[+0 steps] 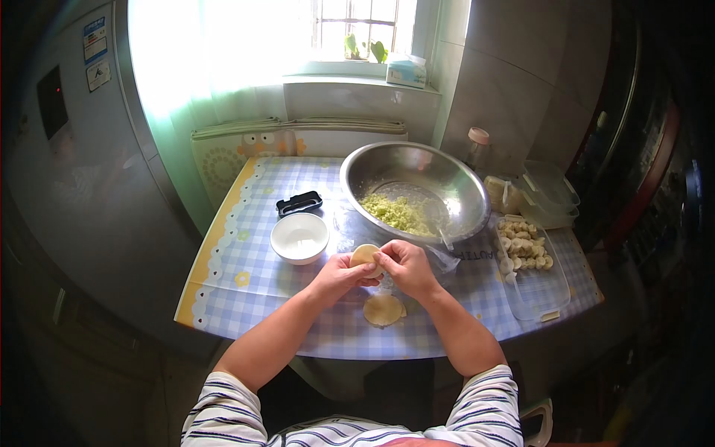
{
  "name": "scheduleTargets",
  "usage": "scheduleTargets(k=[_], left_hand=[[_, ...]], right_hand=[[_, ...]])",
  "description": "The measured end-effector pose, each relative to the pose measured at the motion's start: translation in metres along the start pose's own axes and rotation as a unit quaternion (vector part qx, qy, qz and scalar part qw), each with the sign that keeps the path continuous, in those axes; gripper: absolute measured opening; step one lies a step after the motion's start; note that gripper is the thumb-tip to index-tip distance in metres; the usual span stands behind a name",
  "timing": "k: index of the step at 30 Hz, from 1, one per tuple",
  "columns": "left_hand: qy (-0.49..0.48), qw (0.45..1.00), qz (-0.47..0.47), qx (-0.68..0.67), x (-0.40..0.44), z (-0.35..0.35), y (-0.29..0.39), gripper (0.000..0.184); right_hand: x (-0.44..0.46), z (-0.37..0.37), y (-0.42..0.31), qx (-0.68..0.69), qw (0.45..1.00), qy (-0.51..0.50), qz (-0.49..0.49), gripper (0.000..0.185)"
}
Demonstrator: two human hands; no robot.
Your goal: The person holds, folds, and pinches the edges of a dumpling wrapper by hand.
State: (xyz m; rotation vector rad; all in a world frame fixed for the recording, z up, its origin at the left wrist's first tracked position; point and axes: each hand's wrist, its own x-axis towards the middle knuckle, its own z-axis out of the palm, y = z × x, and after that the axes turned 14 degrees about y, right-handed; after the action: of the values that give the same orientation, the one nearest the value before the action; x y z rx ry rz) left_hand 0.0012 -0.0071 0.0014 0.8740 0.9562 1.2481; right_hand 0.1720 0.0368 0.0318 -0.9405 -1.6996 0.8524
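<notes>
Both my hands meet over the near middle of the table around a round dumpling wrapper (363,255). My left hand (344,274) holds it from the left and below, thumb against it. At the wrapper's right edge, my right hand (406,264) pinches with thumb and fingertips. Whether filling lies inside cannot be made out. Just below my hands, a small stack of round wrappers (383,310) lies on the checked cloth. A big metal basin (465,182) with pale green chopped filling (398,214) stands beyond my right hand. A white bowl (299,238) sits beyond my left hand.
A clear plastic tray (540,294) with several shaped dumplings (523,246) stands at the right. Behind it are lidded containers (547,194) and a pink-capped jar (478,145). A black case (299,203) lies behind the bowl. A refrigerator (82,171) stands left.
</notes>
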Motion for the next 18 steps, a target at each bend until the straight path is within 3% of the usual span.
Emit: scheduleTargets(k=[18], left_hand=[[0.008,1.0,0.005,0.009,-0.0008,0.0005,0.0012,0.028]], right_hand=[[0.0001,-0.0008,-0.0014,-0.002,1.0,-0.006,0.006,0.017]])
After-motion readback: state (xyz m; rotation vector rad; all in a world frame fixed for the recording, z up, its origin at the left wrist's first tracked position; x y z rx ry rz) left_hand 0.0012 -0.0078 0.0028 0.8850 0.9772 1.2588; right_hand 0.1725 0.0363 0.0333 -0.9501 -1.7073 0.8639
